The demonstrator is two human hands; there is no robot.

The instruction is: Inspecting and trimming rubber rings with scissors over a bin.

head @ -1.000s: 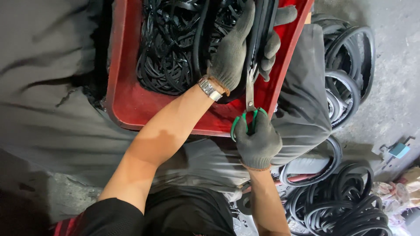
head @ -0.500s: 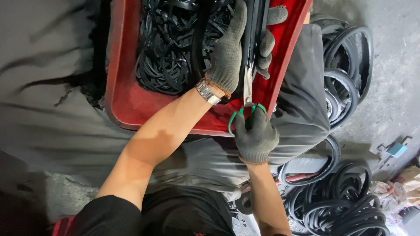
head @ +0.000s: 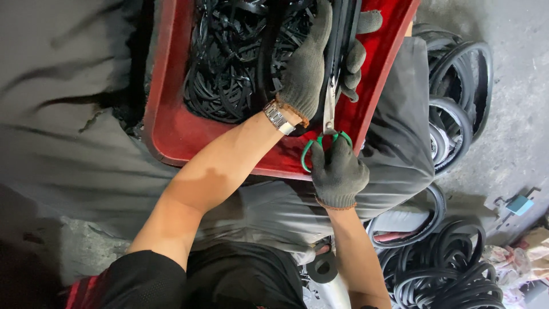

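Overhead: two grey-gloved hands, one pair of green-handled metal scissors [head: 327, 123]. Left hand [head: 313, 63] fingers curled around black rubber strip [head: 342, 34] over one red plastic crate [head: 171, 114]. Right hand [head: 337, 171] fingers through scissor loops, blades at strip.

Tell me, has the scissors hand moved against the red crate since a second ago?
Barely. The right hand with the scissors remains at the red crate's near rim.

A long black rubber strip [head: 342, 34] runs lengthwise over the right side of a red plastic tray [head: 166, 114], held upright in the frame. Green-handled scissors [head: 327, 123] point up along it, their bright steel blades closed in on the strip's lower end, the handle loops just above the tray's near rim.
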